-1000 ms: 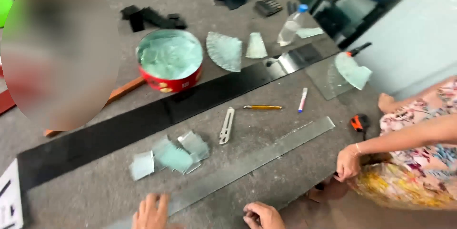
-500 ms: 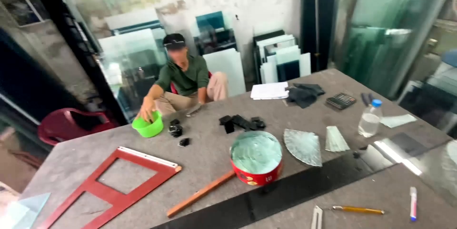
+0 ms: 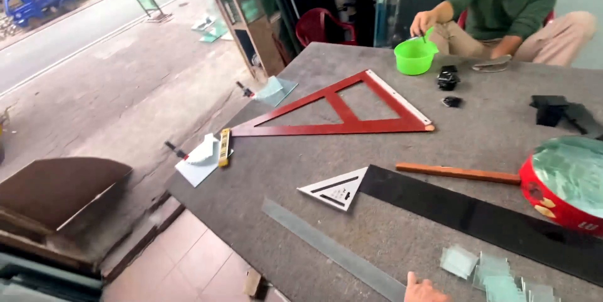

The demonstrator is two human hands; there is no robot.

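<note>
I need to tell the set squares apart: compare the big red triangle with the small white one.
The red triangle is far larger than the white triangle. The red triangle is an open frame with a cross brace; the white triangle is mostly solid with dark slots. The red triangle lies mid-table; the white triangle lies nearer, touching the black strip. Both lie flat.

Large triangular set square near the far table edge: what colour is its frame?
Dark red, with a pale strip along one side; the triangular set square shows clearly in the head view.
</note>
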